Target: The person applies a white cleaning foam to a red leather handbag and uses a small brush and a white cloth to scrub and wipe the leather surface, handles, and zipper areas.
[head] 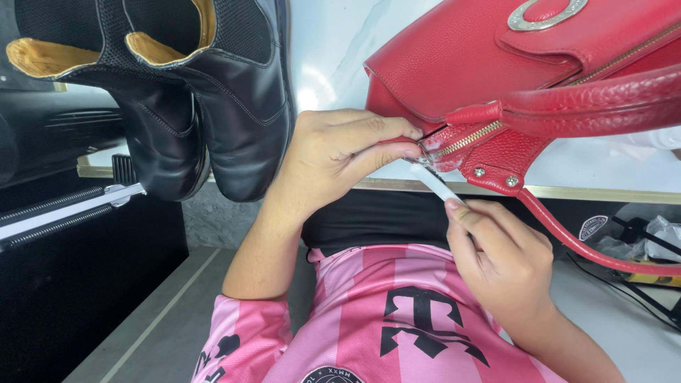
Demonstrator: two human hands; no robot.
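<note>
**A:** Head view. Where do we find the hands?

**B:** Our left hand point(333, 156) is clamped on the end of the red leather handbag point(454, 64). Thumb and fingers are pressed together on the leather just beside the end of the zip point(468, 138). Our right hand point(500, 259) is closed around a thin white stick point(434, 183), pinched between thumb and forefinger. The stick's far tip is at the zip end.

**A:** Where does the handbag lie?

**B:** It lies on its side on the white table point(326, 42). One end overhangs the table edge above our pink striped shirt point(369, 305). Its handle point(603, 99) runs off to the right, and a silver ring clasp point(546, 14) shows at the top. A pair of black boots point(213, 106) stands on the table to the left, well apart from the bag.

**A:** What is done, and what is left?

**B:** A white smear point(428, 147) sits on the zip end, where the stick meets it. We judge that this spot is being worked now. The visible rest of the zip is bare brass teeth with no white on it, so we read the work as at an early point. We cannot tell what the white substance is, nor the state of the hidden side of the bag.
</note>
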